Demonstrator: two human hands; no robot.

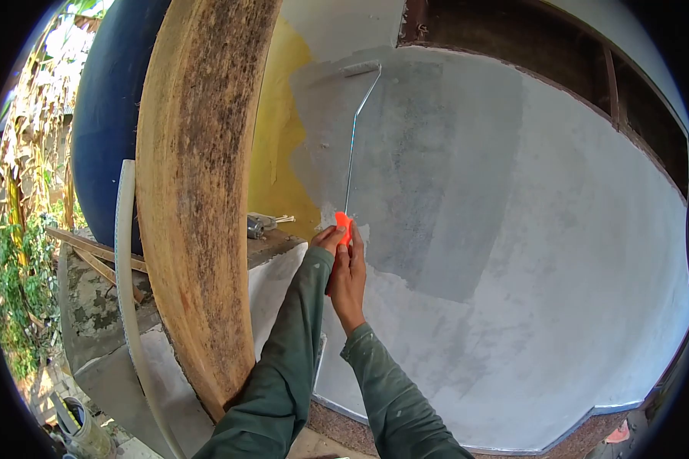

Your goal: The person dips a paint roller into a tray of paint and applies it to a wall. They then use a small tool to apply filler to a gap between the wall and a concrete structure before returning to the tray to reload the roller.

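Note:
Ahead of me a paint roller with a long thin metal rod (352, 157) reaches up the wall. Its roller head (360, 69) lies against the wall near the top, beside the yellow patch. My left hand (328, 239) is closed on the orange handle (344, 226). Just below and to the right, my right hand (349, 279) is wrapped round the same handle, its fingers pointing up. The wall (574, 268) carries darker grey paint (452, 153) around the rod and paler grey-white to the right and below.
A thick wooden post (199, 191) stands close on my left, with a pale hose (128, 252) and a dark blue rounded surface (111, 115) beyond. A ledge (279, 249) holds small items. A bucket (84, 428) stands lower left. Dark framed openings (513, 46) sit above the wall.

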